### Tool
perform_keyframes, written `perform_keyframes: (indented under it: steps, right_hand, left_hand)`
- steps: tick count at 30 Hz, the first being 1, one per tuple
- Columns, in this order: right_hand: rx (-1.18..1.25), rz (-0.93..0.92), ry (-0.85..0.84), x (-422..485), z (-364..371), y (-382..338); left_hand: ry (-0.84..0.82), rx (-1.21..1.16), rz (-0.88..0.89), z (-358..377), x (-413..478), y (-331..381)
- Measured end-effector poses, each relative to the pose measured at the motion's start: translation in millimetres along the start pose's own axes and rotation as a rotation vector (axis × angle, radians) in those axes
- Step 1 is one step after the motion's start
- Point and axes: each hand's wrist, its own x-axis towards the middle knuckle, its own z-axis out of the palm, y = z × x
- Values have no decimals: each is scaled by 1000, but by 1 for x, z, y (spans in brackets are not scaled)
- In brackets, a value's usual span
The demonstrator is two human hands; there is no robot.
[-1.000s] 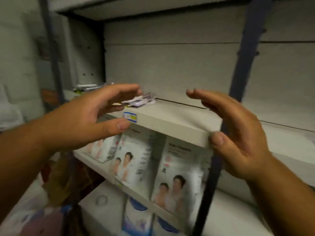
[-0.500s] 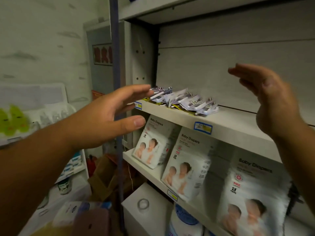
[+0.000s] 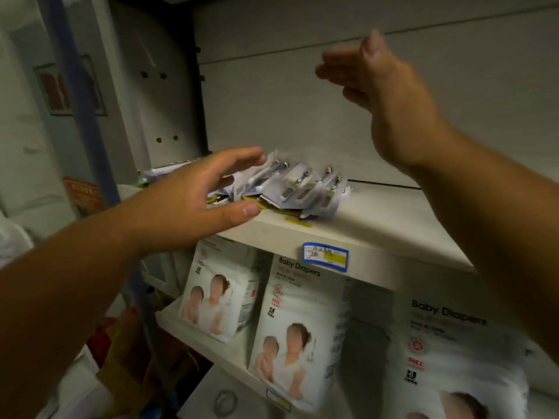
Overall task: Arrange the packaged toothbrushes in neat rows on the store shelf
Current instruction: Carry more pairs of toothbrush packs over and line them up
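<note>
The head camera, the only view, looks at a pale store shelf (image 3: 378, 225) whose front lip carries a blue-bordered price tag (image 3: 325, 257) with a yellow patch; its print is too blurred to read. Below it, three white packs read "Baby Diapers": the middle pack (image 3: 295, 331) shows the words clearly at its top along with a red "PICC" mark, the pack at 4 o'clock (image 3: 450, 352) repeats both, and the pack at 7 o'clock (image 3: 217, 300) has its title cut off by the shelf lip. The packaged toothbrushes (image 3: 290, 189) lie in a loose, overlapping heap on the shelf just left of centre, near its front edge; the packs fan at mixed angles, most with their long axis running from the front edge toward the back panel at about 1 o'clock, with small metallic dots showing at their far ends. The left hand (image 3: 193, 207) is open and empty, fingers spread toward 2 o'clock, hovering at the heap's left end and covering part of it; whether the fingertips touch a pack cannot be told. The right hand (image 3: 384, 89) is raised at 1 o'clock, well apart from the heap, open with fingers loosely extended leftward and blurred, holding nothing. A blue upright post (image 3: 81, 116) stands at 10 o'clock, and a red sign (image 3: 84, 195) sits behind it.
</note>
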Motion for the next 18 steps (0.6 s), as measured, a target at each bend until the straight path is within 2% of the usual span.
perform_keyframes:
  steps: [4, 10, 12, 15, 18]
  right_hand:
    - [-168, 104, -39, 3, 10, 34]
    - [-392, 643, -195, 12, 22, 59]
    - [-511, 702, -154, 7, 25, 68]
    - [-712, 818, -259, -3, 28, 81]
    - [-604, 990, -165, -6, 33, 90]
  left_hand:
    - [-23, 22, 24, 26, 48, -30]
    - [49, -26, 107, 49, 106, -57]
    - [84, -19, 118, 55, 117, -57]
    - [129, 113, 127, 66, 119, -60]
    - [212, 161, 167, 73, 111, -66]
